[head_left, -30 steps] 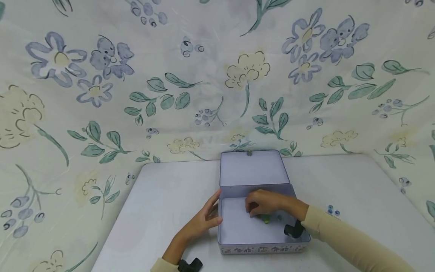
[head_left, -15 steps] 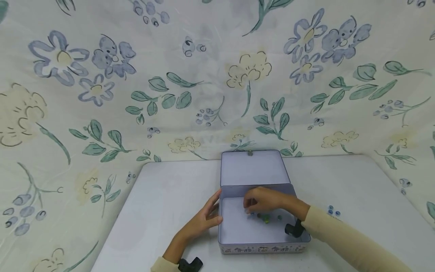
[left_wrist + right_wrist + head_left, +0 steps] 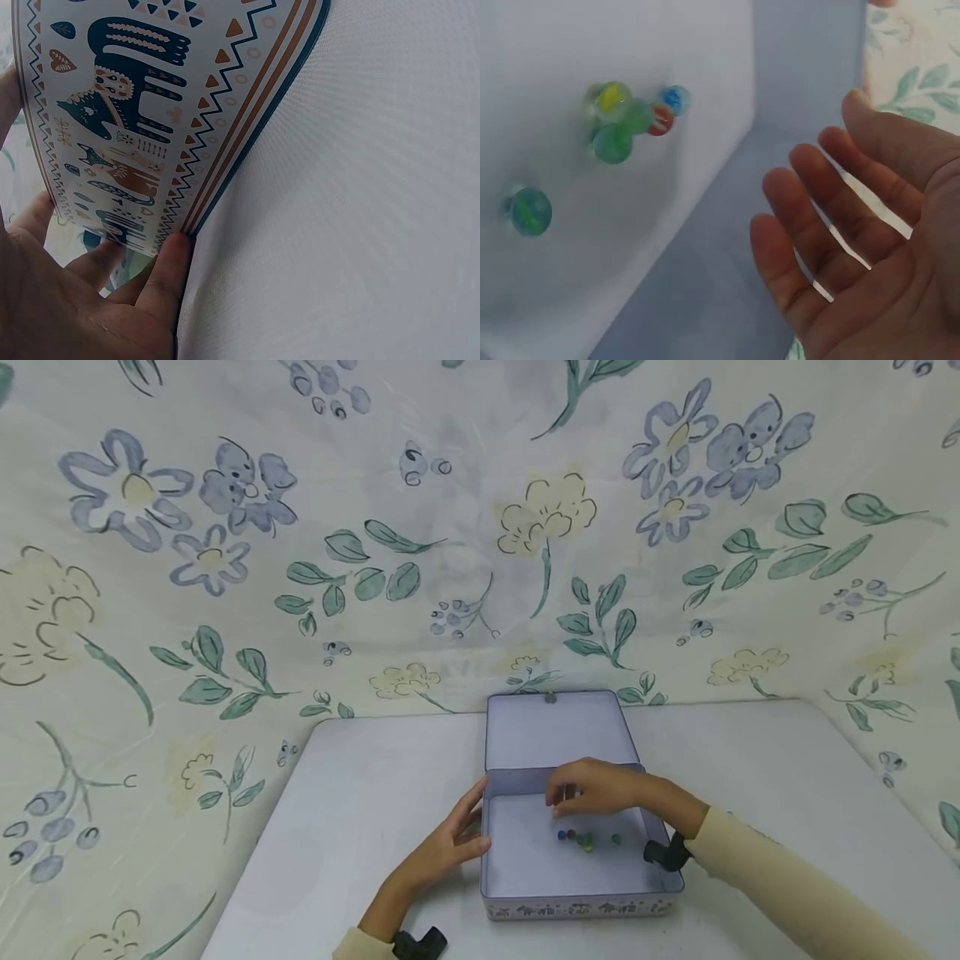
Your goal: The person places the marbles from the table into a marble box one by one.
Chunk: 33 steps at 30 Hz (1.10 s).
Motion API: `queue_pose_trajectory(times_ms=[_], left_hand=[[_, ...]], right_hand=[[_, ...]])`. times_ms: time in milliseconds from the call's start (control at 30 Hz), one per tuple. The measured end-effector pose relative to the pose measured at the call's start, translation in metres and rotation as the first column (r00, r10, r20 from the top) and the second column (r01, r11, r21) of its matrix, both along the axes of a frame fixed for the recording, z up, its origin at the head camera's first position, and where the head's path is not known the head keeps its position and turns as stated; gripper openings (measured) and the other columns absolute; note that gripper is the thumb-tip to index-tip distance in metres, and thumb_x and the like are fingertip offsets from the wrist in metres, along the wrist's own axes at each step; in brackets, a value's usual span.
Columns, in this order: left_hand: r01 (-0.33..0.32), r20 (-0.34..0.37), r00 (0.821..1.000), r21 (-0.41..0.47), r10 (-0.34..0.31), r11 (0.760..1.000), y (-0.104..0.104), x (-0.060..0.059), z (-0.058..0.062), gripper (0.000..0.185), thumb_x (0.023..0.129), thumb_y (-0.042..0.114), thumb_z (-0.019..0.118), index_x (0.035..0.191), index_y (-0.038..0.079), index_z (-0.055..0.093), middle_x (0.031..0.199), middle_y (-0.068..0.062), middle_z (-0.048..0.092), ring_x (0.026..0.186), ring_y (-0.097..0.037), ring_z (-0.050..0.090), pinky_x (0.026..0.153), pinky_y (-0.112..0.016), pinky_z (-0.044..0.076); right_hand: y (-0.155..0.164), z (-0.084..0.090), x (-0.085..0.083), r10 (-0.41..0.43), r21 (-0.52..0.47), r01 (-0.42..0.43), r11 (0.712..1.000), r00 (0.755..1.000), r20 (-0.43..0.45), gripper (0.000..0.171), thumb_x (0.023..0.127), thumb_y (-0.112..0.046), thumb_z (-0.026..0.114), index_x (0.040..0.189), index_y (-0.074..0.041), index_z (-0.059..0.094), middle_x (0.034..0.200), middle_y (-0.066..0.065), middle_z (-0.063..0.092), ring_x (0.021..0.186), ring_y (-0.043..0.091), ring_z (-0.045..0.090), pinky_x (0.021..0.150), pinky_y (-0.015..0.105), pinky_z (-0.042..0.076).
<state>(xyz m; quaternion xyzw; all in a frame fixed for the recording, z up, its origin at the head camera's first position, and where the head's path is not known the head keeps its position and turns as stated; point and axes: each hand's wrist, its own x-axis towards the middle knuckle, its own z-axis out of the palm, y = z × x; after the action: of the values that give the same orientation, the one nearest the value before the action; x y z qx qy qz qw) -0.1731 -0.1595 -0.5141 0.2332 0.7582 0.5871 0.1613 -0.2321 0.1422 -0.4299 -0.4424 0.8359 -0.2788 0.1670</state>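
Observation:
An opened tin box with a pale lilac inside stands on the table, its hinged lid tipped back. Several glass marbles lie on its floor. A blue marble, a red-and-white marble, a yellow-centred marble and a green marble sit close together; another green marble lies apart. My right hand is over the back of the box, fingers loosely bent and holding nothing, behind the marbles. My left hand rests against the box's left side, fingers spread along the patterned wall.
A white table bears the box, with bare surface left and right of it. Floral cloth hangs behind the table's back edge. Black wrist cameras sit on both wrists, the right one over the box's right wall.
My right hand has come up off the marbles and moved back and to the right. The blue marble, earlier at its fingertips, now lies uncovered beside the others. My left hand stays put.

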Motion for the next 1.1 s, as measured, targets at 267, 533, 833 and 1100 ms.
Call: queue_pose_trajectory(times_ms=[267,533,833,1100], left_hand=[[0.005,-0.001,1.000,0.008,-0.005,1.000,-0.001,0.001,0.000,0.085,0.098,0.029,0.061,0.163,0.023,0.005,0.168,-0.018,-0.002,0.148,-0.057,0.012,0.117,-0.063,0.031],[0.005,0.003,1.000,0.009,-0.005,1.000,0.000,0.000,0.000,0.086,0.098,0.030,0.061,0.163,0.022,0.005,0.168,-0.019,-0.003,0.148,-0.057,0.011,0.118,-0.062,0.030],[-0.007,-0.009,1.000,-0.014,0.007,1.000,-0.001,-0.001,0.002,0.085,0.098,0.030,0.061,0.162,0.026,0.006,0.169,-0.015,-0.002,0.149,-0.055,0.012,0.118,-0.061,0.030],[-0.005,-0.011,1.000,-0.007,0.005,1.000,-0.001,0.000,-0.001,0.086,0.098,0.032,0.061,0.163,0.024,0.005,0.168,-0.016,-0.002,0.148,-0.056,0.012,0.118,-0.062,0.030]], right_hand=[[0.022,0.015,0.006,-0.043,0.001,0.043,0.999,0.999,0.018,0.014,0.094,-0.020,0.070,0.106,-0.013,0.072,0.098,-0.012,0.070,0.090,0.001,0.063,0.081,0.022,0.057],[0.049,0.028,0.009,-0.116,-0.033,0.118,0.992,0.993,0.036,0.019,0.095,-0.027,0.069,0.109,-0.015,0.072,0.102,-0.007,0.072,0.095,0.003,0.065,0.083,0.025,0.057],[0.083,0.040,0.012,-0.207,-0.068,0.206,0.976,0.978,-0.020,0.023,0.096,-0.032,0.068,0.110,-0.014,0.072,0.107,0.003,0.073,0.092,0.003,0.064,0.083,0.025,0.057],[0.110,0.034,0.015,-0.255,-0.089,0.250,0.964,0.966,-0.042,0.021,0.097,-0.028,0.066,0.111,-0.014,0.071,0.109,0.005,0.073,0.094,0.001,0.063,0.081,0.024,0.057]])
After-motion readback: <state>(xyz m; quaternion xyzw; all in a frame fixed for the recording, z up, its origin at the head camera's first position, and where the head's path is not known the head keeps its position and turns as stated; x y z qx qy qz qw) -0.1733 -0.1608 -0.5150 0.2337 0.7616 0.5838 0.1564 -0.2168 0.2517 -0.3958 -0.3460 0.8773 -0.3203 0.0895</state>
